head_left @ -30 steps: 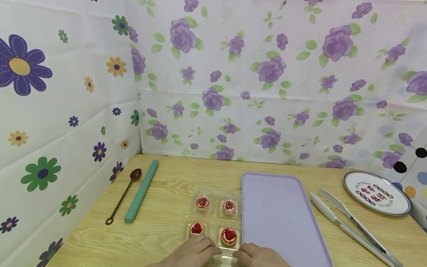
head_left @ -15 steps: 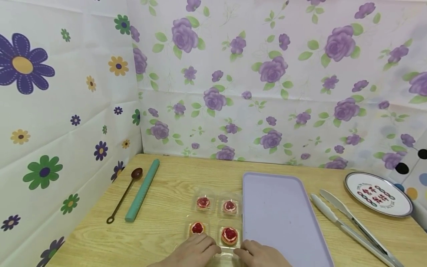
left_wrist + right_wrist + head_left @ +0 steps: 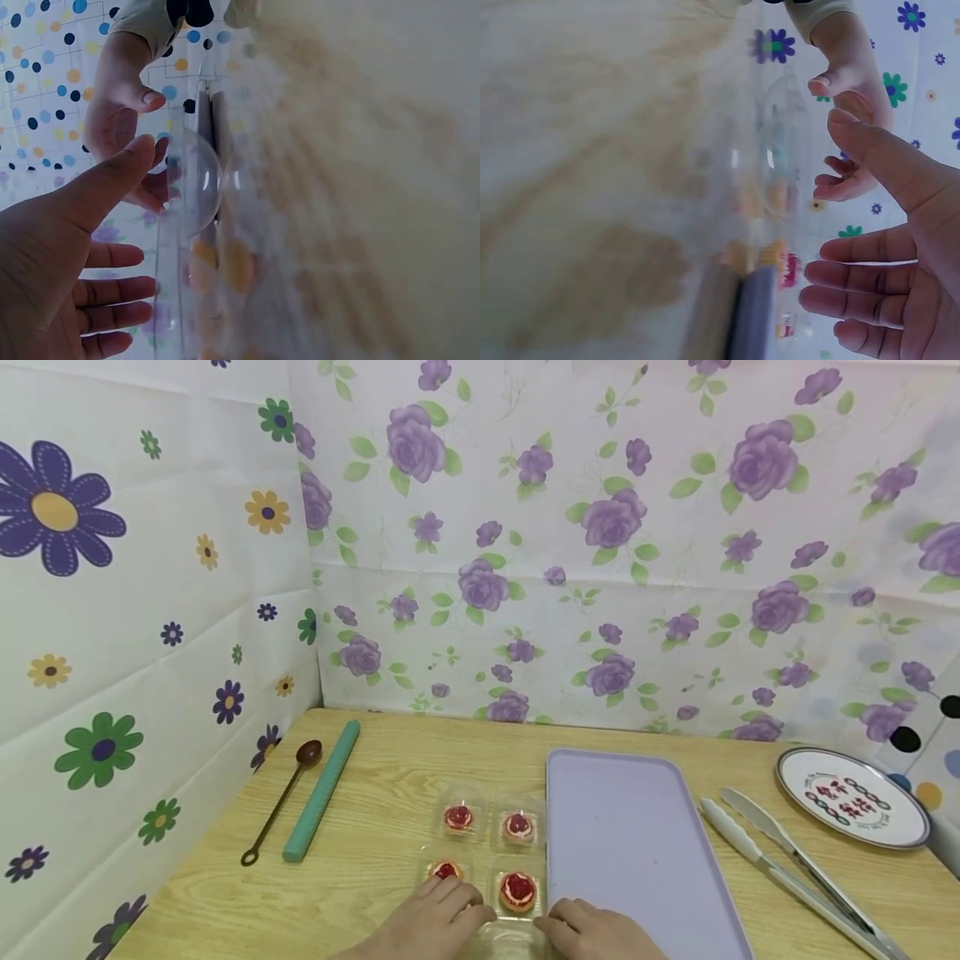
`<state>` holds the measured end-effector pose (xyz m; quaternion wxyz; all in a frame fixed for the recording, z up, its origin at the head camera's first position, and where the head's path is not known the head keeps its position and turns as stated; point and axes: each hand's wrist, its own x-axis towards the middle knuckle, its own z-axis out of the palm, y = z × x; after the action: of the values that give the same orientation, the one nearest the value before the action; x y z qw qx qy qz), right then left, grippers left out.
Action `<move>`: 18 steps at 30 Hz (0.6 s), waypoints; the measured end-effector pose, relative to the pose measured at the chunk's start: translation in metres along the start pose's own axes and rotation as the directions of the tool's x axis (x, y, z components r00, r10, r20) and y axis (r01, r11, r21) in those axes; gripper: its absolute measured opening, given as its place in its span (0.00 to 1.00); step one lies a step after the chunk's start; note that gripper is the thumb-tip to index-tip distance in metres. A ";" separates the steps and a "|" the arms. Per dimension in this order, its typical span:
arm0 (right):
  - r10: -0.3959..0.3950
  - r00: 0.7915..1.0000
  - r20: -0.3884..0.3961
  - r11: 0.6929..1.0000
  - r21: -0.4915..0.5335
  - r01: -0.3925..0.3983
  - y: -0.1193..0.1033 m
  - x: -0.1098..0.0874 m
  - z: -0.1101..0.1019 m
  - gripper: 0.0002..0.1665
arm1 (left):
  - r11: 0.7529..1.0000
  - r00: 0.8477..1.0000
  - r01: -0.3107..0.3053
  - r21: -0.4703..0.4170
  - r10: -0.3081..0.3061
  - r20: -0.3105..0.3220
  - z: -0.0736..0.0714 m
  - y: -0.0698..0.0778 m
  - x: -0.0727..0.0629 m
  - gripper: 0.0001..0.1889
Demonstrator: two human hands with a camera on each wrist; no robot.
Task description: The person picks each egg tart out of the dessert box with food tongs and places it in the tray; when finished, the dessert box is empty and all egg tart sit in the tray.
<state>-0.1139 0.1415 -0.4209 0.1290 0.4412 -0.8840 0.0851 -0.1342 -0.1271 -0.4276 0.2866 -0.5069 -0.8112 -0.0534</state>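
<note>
At the front middle of the table lies clear plastic packaging with domed cups. In it are a front-right tart, a front-left tart and two back tarts, all red-topped. My left hand lies over its left side, partly covering the front-left tart. On the opposite side is my right hand, fingertips at the packaging's right edge. The wrist views show the fingers fairly straight and the thumbs spread, with fingertips close to a clear dome. The packaging's near end is cut off in the head view.
A lilac tray lies directly right of the packaging. Metal tongs and a white printed plate are farther right. On the left are a teal rod and a dark long-handled spoon. Patterned sheets hang behind and at the left.
My right hand has shifted slightly right, and the gap between the two hands is a little wider. The left fingers cover a bit more of the front-left tart. The tarts stay in place.
</note>
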 end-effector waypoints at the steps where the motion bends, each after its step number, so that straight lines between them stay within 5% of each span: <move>1: 0.002 1.000 0.008 1.000 0.009 -0.002 0.001 0.000 -0.002 0.29 | 1.000 1.000 -0.011 0.008 0.011 -0.016 -0.001 -0.002 0.001 0.23; 5: 0.019 0.998 0.056 0.999 0.044 -0.021 0.004 0.003 -0.015 0.34 | 0.999 1.000 -0.021 -0.042 0.021 0.011 -0.015 -0.014 0.004 0.31; 11: 0.094 0.989 0.117 0.991 0.089 -0.105 0.007 0.011 -0.046 0.42 | 0.970 0.987 0.136 -0.200 -0.116 0.106 -0.038 -0.031 0.009 0.34; 15: 0.113 0.990 0.081 0.988 0.097 -0.121 0.010 0.018 -0.062 0.41 | 0.930 0.966 0.253 -0.265 -0.226 0.129 -0.040 -0.046 0.011 0.33; 18: 0.098 0.995 0.031 0.992 0.082 -0.100 0.012 0.024 -0.069 0.41 | 0.881 0.931 0.359 -0.309 -0.317 0.178 -0.040 -0.058 0.011 0.30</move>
<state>-0.1268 0.1486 -0.3486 0.0942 0.4031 -0.9021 0.1222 -0.1712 -0.1617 -0.3771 0.1319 -0.4010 -0.8821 -0.2092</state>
